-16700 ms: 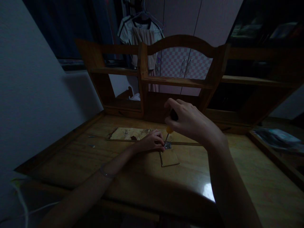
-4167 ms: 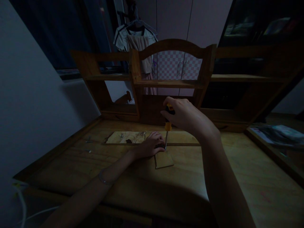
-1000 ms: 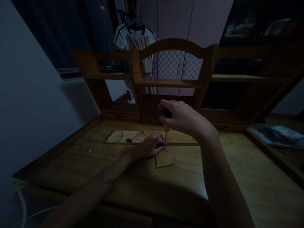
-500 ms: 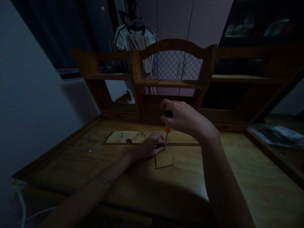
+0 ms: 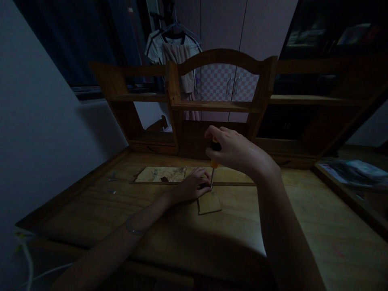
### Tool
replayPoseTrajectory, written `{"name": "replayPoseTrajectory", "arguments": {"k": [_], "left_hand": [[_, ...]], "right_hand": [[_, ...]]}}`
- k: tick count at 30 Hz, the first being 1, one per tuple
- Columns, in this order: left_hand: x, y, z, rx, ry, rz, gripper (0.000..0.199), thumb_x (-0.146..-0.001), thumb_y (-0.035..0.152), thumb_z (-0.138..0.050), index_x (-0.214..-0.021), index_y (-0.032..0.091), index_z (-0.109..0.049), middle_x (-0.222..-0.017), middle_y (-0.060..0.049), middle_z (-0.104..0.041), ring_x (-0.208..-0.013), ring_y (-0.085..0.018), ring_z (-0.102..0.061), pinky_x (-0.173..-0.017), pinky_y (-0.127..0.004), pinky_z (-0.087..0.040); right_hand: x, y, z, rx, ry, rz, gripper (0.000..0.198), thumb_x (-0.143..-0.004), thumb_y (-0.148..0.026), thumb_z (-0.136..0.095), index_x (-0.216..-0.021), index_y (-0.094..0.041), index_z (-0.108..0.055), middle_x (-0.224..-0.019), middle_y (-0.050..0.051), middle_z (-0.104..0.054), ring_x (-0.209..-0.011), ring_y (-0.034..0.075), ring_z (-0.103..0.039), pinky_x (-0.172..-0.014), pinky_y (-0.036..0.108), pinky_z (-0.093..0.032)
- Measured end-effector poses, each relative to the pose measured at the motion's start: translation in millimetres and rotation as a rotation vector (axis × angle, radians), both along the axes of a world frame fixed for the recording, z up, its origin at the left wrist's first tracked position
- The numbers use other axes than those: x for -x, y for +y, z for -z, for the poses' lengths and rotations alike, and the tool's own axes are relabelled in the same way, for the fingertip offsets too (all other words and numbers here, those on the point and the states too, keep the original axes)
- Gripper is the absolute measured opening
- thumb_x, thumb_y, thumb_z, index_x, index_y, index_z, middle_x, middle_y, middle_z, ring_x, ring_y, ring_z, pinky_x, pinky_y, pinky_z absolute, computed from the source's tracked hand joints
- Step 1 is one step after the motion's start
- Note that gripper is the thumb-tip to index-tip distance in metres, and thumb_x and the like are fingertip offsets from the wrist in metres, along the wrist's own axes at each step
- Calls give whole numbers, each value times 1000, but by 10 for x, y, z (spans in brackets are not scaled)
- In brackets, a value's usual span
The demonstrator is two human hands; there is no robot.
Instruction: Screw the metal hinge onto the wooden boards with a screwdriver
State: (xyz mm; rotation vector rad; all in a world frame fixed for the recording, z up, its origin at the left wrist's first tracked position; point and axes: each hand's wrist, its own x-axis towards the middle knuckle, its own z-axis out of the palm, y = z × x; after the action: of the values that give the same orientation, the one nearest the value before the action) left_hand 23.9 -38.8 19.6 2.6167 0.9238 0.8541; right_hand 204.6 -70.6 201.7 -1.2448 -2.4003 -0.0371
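My right hand point(image 5: 238, 149) is closed round the yellow and black handle of a screwdriver point(image 5: 214, 163). The screwdriver stands nearly upright, its metal shaft pointing down and its tip beside the fingers of my left hand point(image 5: 195, 185). Those left fingers are bent and drawn together at the tip; whatever they pinch is hidden. Under and in front of them lies a small square wooden piece point(image 5: 209, 203), flat on the desk. Behind both hands a long flat board point(image 5: 233, 176) stretches sideways, with a torn, stained surface at its left part.
On the left of the wooden desk point(image 5: 91, 214) lie small metal parts point(image 5: 112, 191). A wooden shelf unit point(image 5: 218, 106) rises along the back edge. Papers or magazines point(image 5: 354, 171) lie at the right, beyond a raised wooden edge. A white cable point(image 5: 28, 258) hangs at the lower left.
Both hands keep their places and grips. The screwdriver's handle looks very slightly turned within my right hand; the wooden pieces have not moved noticeably.
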Motion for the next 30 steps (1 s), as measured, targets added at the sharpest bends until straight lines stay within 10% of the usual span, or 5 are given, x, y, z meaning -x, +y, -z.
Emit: {"name": "replayPoseTrajectory", "arguments": {"k": [30], "left_hand": [[4, 8, 17, -7, 10, 15, 7, -87, 26, -69, -88, 19, -69, -106, -7, -58, -107, -22, -53, -97, -37, -44]], "right_hand": [[-5, 19, -7, -42, 17, -16, 23, -92, -29, -50, -111, -19, -58, -101, 8, -68, -92, 21, -63, -77, 30, -41]]}}
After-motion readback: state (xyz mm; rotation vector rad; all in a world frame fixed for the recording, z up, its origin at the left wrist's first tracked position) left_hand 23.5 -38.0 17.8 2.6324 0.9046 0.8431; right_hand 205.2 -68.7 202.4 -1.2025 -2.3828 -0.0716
